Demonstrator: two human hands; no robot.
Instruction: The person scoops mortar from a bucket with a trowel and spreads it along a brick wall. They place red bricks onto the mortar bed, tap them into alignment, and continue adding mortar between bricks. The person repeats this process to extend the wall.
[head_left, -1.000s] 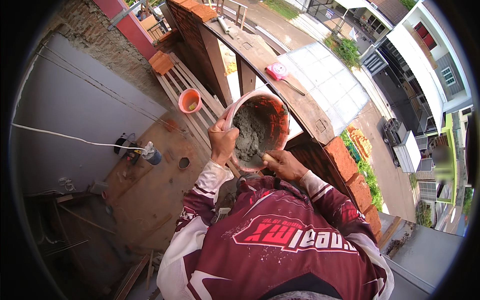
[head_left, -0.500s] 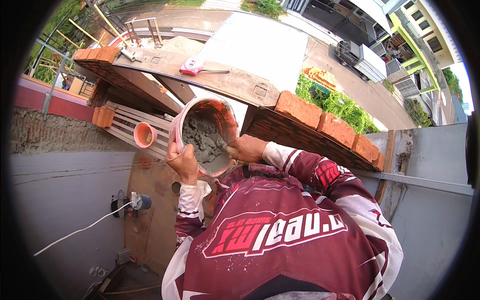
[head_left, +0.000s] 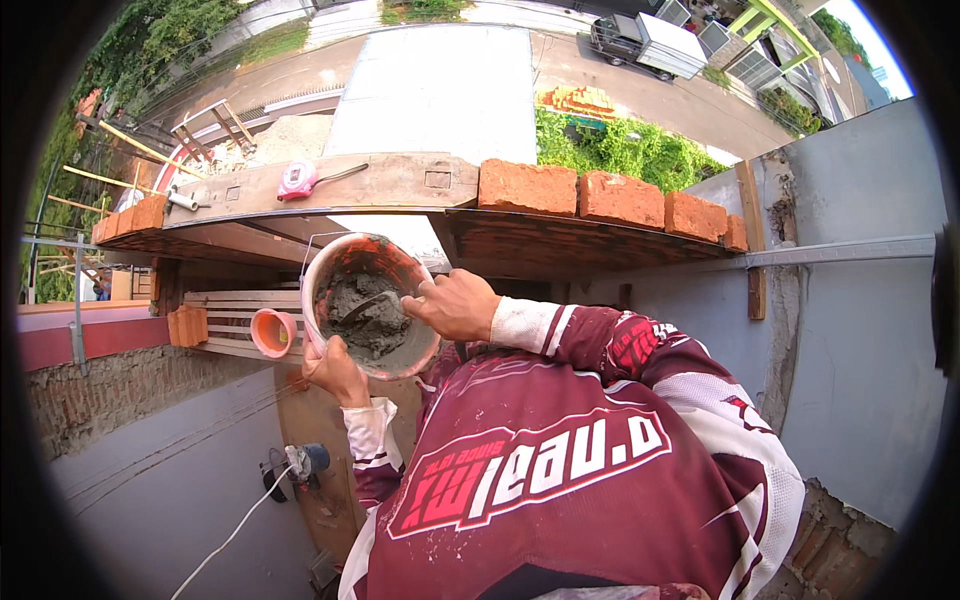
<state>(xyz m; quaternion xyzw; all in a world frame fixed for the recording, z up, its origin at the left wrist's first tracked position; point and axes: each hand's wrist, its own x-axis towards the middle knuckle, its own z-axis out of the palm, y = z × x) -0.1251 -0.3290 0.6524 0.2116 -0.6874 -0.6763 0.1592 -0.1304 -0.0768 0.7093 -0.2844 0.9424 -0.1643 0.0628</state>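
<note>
A tilted bucket (head_left: 311, 285) of wet grey mortar (head_left: 372, 338) is before my chest, its mouth facing me. My left hand (head_left: 338, 372) is closed on the bucket's lower left rim. With its fingers wrapped round the handle, my right hand (head_left: 457, 305) holds a trowel (head_left: 362, 309) at the bucket's right side. The trowel's blade lies partly sunk in the mortar, and most of the handle is hidden by my fingers.
Beyond the bucket runs a wooden plank (head_left: 400, 187) with a pink tape measure (head_left: 297, 180) on it. Several red bricks (head_left: 527, 188) line the ledge at right. A small orange pot (head_left: 273, 332) rests on wooden slats. A power tool (head_left: 307, 462) with a white cord hangs lower left.
The view has turned, so the ledge now looks more level. My right hand has moved further over the bucket's mouth, and the trowel blade shows more plainly in the mortar.
</note>
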